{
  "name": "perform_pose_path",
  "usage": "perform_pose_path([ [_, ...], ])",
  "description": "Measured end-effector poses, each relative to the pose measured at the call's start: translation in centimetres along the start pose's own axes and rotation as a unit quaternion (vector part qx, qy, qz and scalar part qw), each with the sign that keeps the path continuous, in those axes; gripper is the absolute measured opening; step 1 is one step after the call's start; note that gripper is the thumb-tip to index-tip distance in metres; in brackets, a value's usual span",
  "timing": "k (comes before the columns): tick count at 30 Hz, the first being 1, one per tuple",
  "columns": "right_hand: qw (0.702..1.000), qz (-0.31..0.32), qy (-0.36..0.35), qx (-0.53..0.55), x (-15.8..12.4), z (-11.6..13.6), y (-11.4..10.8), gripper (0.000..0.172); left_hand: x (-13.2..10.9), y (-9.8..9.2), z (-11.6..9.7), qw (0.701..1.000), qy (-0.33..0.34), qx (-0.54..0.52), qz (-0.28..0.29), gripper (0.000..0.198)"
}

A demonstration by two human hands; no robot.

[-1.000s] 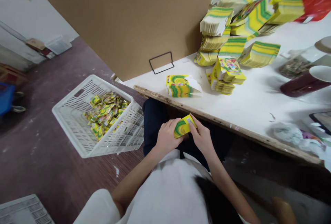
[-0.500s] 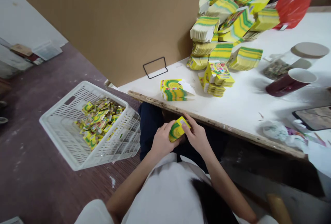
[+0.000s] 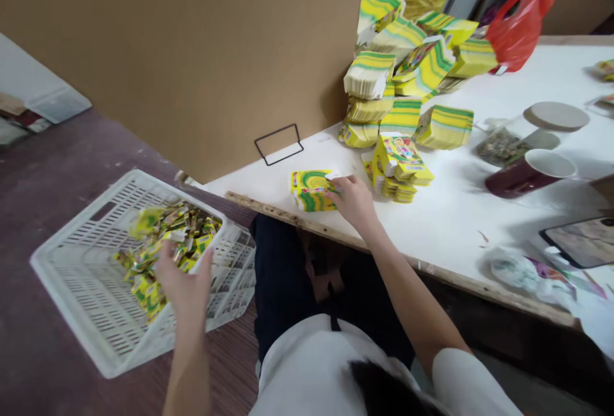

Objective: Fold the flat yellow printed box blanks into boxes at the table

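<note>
Over the near side of a white plastic crate (image 3: 71, 237), my left hand (image 3: 185, 278) is spread and blurred, with nothing in it. Beyond its fingers a blurred yellow box (image 3: 146, 221) is over the many small yellow-green boxes (image 3: 148, 291) inside the crate. My right hand (image 3: 354, 201) pinches the right end of the small flat-carton stack (image 3: 311, 190) lying near the table edge. Right of that hand is another pile of yellow cartons (image 3: 403, 160).
Tall cardboard (image 3: 215, 51) stands at the table's left. Bundled cartons (image 3: 369, 75) are heaped behind. A red bag (image 3: 520, 25), a glass jar (image 3: 542, 125), a maroon mug (image 3: 522, 173) and a phone (image 3: 582, 240) are to the right. The worn wooden edge (image 3: 426, 267) faces my lap.
My hands have parted. The left moved down-left to the crate and let go of the yellow box; the right moved up to the carton stack on the table. The view has shifted slightly.
</note>
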State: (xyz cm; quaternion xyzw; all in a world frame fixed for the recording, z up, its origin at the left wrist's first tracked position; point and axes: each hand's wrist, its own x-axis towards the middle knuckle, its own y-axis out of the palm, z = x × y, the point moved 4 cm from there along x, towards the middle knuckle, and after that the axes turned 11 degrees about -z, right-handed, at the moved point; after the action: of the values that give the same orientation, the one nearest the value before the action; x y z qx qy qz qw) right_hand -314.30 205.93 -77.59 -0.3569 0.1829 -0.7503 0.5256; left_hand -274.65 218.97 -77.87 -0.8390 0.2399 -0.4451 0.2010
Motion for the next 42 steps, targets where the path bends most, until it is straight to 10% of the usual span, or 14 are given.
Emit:
perform_pose_path([
  [10,0.994,0.056,-0.059,-0.069,1.4,-1.1,0.7,0.034,-6.1,8.4,-10.2,0.947,-0.092,-0.239,0.192,0.045],
  [23,0.992,0.039,-0.081,-0.089,1.8,-1.1,1.0,0.051,-5.4,16.4,-16.9,0.901,-0.002,-0.284,0.327,0.079],
  [31,0.994,0.035,-0.07,-0.073,2.5,-1.0,1.2,0.05,-6.3,16.7,-16.7,0.909,0.005,-0.279,0.31,0.078],
  [36,0.999,-0.001,0.0,0.035,2.2,-0.9,-0.9,0.049,-7.0,14.8,-16.5,0.911,-0.129,-0.349,0.177,0.087],
  [42,0.971,0.094,-0.043,0.214,-2.5,2.4,-2.2,0.016,-8.1,12.7,-18.4,0.783,-0.292,-0.498,0.233,0.08],
])
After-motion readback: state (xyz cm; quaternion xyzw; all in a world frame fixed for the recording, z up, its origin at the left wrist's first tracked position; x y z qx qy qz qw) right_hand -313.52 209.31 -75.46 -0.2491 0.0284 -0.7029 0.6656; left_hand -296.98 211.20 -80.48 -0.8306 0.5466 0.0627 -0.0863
